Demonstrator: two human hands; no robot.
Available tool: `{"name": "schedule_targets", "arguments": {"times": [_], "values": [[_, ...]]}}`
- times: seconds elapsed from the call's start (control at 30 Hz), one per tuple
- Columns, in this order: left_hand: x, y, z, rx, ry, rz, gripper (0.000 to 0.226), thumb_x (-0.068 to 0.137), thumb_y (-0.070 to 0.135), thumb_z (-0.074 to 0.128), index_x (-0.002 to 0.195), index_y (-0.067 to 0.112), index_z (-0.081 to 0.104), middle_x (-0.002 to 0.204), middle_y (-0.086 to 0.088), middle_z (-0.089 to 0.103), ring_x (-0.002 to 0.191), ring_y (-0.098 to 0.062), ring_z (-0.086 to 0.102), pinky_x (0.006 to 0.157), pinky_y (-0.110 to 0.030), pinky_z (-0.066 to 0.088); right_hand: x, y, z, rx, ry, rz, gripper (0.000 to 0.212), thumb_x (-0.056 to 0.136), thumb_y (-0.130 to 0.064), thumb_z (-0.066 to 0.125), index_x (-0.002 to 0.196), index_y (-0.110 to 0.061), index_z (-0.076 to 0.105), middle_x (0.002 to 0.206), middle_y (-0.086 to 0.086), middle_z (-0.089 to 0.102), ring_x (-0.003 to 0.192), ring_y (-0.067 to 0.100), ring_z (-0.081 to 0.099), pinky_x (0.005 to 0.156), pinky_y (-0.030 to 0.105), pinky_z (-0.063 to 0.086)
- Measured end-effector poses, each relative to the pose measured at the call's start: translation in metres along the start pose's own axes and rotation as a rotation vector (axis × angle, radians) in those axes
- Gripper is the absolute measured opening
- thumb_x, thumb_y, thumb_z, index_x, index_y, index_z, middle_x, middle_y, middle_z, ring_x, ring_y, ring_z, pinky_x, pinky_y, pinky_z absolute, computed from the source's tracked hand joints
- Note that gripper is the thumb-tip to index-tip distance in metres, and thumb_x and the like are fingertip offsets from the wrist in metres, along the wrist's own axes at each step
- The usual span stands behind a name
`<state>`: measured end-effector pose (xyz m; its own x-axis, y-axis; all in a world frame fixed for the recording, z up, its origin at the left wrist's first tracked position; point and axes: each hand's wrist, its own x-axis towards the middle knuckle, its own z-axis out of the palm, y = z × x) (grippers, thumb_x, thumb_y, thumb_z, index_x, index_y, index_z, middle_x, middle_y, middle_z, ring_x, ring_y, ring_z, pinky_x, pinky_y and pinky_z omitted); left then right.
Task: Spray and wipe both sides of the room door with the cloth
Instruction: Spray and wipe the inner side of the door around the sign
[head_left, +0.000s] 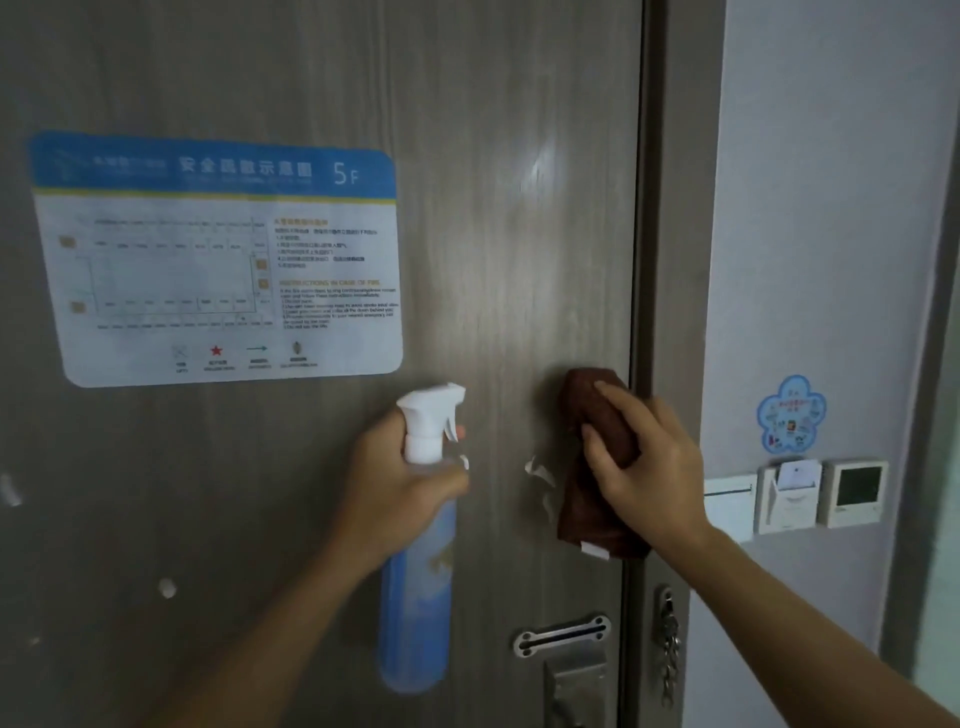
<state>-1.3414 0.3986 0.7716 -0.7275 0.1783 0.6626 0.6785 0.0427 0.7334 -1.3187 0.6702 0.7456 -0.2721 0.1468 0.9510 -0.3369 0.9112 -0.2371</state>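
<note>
Door (311, 493) closed in its frame, inner face toward the camera, wood-grain grey. Left hand (400, 488) wrapped round the neck of the spray bottle (415, 597), forefinger on the trigger, nozzle level and aimed rightward toward the latch-side edge of the door; bottle body hanging below the fist, close to the panel, so that spray lands just ahead of the wiping zone. Right hand (639, 467) gripping the cloth (597, 457), fingers curled over its front and thumb at the side, pressing it against the door right at the latch-side edge, beside the frame (670, 260). Cloth folded into a long pad, upright, brown, with a white label at its lower end: folded for a firm, flat wiping face. Pale patch just left of the cloth: possibly wet spray or glare, not resolvable in the soft focus.

Evacuation notice (218, 260) fixed to the upper left area of the door, well apart from both hands; likely to be wiped round rather than soaked. Lock plate and handle (566, 665) below the cloth near the bottom edge of the view; door chain (667, 649) hanging on the frame beside them. Card-key holder (789, 493) and thermostat panel (854, 491) on the wall to the right.

Judged stage: wiping this face under way; other face not yet in evidence.
</note>
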Motion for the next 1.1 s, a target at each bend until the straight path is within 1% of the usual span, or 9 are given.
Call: {"name": "schedule_targets", "arguments": {"times": [0.07, 0.17, 0.33, 0.53, 0.6, 0.67, 0.77, 0.9, 1.1], "values": [[-0.025, -0.016, 0.020, 0.033, -0.010, -0.023, 0.040, 0.061, 0.012, 0.071, 0.099, 0.024, 0.073, 0.076, 0.004, 0.072, 0.063, -0.001, 0.061, 0.057, -0.020, 0.049, -0.030, 0.004, 0.005, 0.007, -0.014, 0.054, 0.053, 0.092, -0.045, 0.063, 0.140, -0.026, 0.059, 0.113, 0.003, 0.063, 0.088, 0.021, 0.064, 0.072, 0.041, 0.059], [-0.052, -0.036, 0.044, 0.075, -0.028, -0.064, 0.033, 0.064, 0.012, 0.073, 0.096, 0.022, 0.071, 0.062, 0.002, 0.063, 0.052, 0.000, 0.052, 0.051, -0.019, 0.043, -0.064, 0.005, 0.009, 0.031, -0.004, 0.125, 0.053, 0.093, -0.046, 0.063, 0.142, -0.026, 0.057, 0.112, 0.004, 0.062, 0.089, 0.020, 0.063, 0.074, 0.041, 0.059], [-0.070, -0.049, 0.077, 0.115, -0.034, -0.078, 0.036, 0.071, -0.002, 0.077, 0.096, 0.023, 0.069, 0.068, -0.007, 0.068, 0.054, -0.007, 0.058, 0.053, -0.019, 0.047, -0.085, 0.004, 0.009, 0.059, 0.033, 0.165, 0.052, 0.092, -0.039, 0.067, 0.140, -0.022, 0.061, 0.109, 0.006, 0.061, 0.091, 0.022, 0.063, 0.077, 0.043, 0.058], [-0.083, -0.056, 0.096, 0.121, 0.016, -0.066, 0.033, 0.068, 0.008, 0.075, 0.091, 0.030, 0.065, 0.071, -0.002, 0.068, 0.060, -0.019, 0.065, 0.055, -0.031, 0.053, -0.098, 0.005, -0.003, 0.075, 0.074, 0.215, 0.051, 0.089, -0.033, 0.071, 0.138, -0.022, 0.063, 0.109, 0.004, 0.062, 0.094, 0.019, 0.063, 0.078, 0.041, 0.058], [-0.087, -0.057, 0.099, 0.117, 0.030, -0.058, 0.029, 0.067, 0.014, 0.072, 0.090, 0.028, 0.065, 0.074, 0.001, 0.070, 0.062, -0.017, 0.066, 0.055, -0.023, 0.052, -0.100, 0.008, -0.007, 0.076, 0.069, 0.236, 0.051, 0.089, -0.033, 0.071, 0.138, -0.023, 0.062, 0.109, 0.004, 0.063, 0.094, 0.018, 0.063, 0.079, 0.041, 0.058], [-0.090, -0.059, 0.101, 0.113, 0.053, -0.040, 0.029, 0.066, 0.015, 0.072, 0.091, 0.028, 0.065, 0.075, 0.005, 0.070, 0.062, -0.012, 0.066, 0.056, -0.014, 0.048, -0.102, 0.011, -0.010, 0.074, 0.069, 0.254, 0.051, 0.089, -0.034, 0.070, 0.138, -0.024, 0.062, 0.110, 0.003, 0.064, 0.095, 0.014, 0.062, 0.082, 0.033, 0.057], [-0.092, -0.059, 0.102, 0.111, 0.076, 0.004, 0.035, 0.066, 0.012, 0.074, 0.094, 0.032, 0.065, 0.073, 0.009, 0.068, 0.060, -0.007, 0.064, 0.058, -0.010, 0.046, -0.104, 0.013, -0.014, 0.074, 0.066, 0.261, 0.051, 0.089, -0.033, 0.070, 0.138, -0.022, 0.062, 0.112, 0.002, 0.065, 0.096, 0.006, 0.058, 0.087, 0.014, 0.047], [-0.090, -0.061, 0.101, 0.136, 0.100, 0.019, 0.034, 0.066, 0.011, 0.075, 0.085, 0.035, 0.060, 0.063, 0.011, 0.063, 0.053, -0.006, 0.059, 0.054, -0.010, 0.043, -0.104, 0.013, -0.014, 0.097, 0.065, 0.262, 0.051, 0.089, -0.032, 0.070, 0.137, -0.020, 0.063, 0.113, 0.002, 0.065, 0.097, 0.007, 0.059, 0.089, 0.008, 0.044], [-0.091, -0.063, 0.104, 0.119, 0.155, 0.026, 0.035, 0.066, 0.013, 0.078, 0.089, 0.033, 0.061, 0.079, 0.007, 0.068, 0.063, -0.011, 0.065, 0.056, -0.010, 0.047, -0.107, 0.012, -0.007, 0.167, 0.070, 0.263, 0.050, 0.089, -0.033, 0.070, 0.137, -0.021, 0.063, 0.111, 0.002, 0.064, 0.098, 0.011, 0.062, 0.086, 0.026, 0.054]]}}
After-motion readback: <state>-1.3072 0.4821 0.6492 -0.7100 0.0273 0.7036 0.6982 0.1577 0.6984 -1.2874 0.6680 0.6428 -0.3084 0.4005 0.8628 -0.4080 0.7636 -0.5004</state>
